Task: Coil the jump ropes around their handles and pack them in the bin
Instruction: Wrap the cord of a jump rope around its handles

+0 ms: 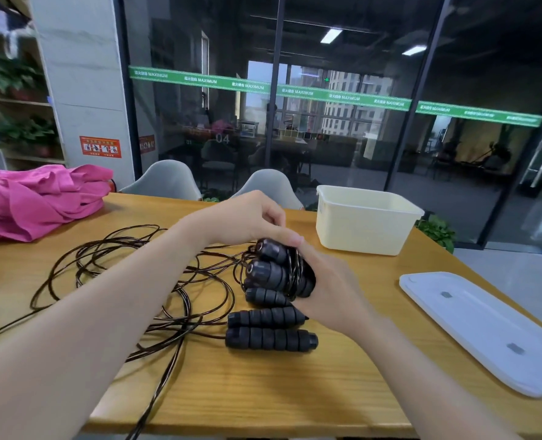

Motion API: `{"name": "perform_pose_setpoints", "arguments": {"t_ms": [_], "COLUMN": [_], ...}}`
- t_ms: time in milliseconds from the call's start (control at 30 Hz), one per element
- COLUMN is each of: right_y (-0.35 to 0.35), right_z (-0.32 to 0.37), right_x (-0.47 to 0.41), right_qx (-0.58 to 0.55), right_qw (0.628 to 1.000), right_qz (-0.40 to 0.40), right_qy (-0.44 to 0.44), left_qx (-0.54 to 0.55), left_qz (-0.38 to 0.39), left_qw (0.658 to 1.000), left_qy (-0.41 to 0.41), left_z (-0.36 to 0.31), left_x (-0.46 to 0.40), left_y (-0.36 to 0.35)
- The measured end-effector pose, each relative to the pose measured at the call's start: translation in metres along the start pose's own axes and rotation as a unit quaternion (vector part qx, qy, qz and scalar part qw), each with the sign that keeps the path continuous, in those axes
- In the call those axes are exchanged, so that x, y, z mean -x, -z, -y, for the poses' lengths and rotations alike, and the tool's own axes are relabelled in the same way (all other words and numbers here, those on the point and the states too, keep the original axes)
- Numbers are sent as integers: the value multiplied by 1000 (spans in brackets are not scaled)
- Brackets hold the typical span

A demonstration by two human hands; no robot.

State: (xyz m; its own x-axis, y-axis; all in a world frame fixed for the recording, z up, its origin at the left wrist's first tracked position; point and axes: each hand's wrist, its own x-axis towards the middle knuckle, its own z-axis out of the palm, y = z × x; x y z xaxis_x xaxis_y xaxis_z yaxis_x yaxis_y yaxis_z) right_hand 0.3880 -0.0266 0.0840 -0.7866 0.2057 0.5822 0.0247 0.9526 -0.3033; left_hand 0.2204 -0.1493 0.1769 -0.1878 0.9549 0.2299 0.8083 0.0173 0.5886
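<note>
Loose rope (120, 281) sprawls at centre left on the table (263, 392). The left hand (247, 217) arches over, pinching cord; the right hand (330, 290) clasps the wound handles (269, 268) at centre. The bin (364, 220) sits upper right.

Black-handled jump ropes (264, 328) beside cream bin (364, 219)

Green band (295, 92) on the glass wall: carried the word "MAXIMUM" over and over, each time after Chinese characters too blurred to read.
Glass pane below the band: showed the number "04" (222, 138).
Orange sign (100, 147) on the white pillar: bore pictograms and small print that could not be read.
</note>
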Motion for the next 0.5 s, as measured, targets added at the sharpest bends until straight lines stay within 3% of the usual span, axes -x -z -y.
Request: {"name": "perform_pose_setpoints", "arguments": {"t_ms": [100, 200, 367, 500], "right_y": [-4, -2, 2, 1], "right_z": [2, 10, 11, 6], "right_x": [1, -2, -16, -28], "right_qx": [-144, -230, -313, -283], "right_qw": [988, 965, 926, 904], "right_qz": [-45, -86, -170, -240], "right_qy": [-40, -88, -128, -211], "left_qx": [81, 113, 29, -109], "left_qz": [4, -46, -161, -198], "left_qw": [997, 992, 986, 972], "left_qy": [3, 14, 31, 58], "left_z": [-5, -3, 4, -9], "left_x": [-5, -10, 5, 22], "left_y": [-5, -17, -49, -72]}}
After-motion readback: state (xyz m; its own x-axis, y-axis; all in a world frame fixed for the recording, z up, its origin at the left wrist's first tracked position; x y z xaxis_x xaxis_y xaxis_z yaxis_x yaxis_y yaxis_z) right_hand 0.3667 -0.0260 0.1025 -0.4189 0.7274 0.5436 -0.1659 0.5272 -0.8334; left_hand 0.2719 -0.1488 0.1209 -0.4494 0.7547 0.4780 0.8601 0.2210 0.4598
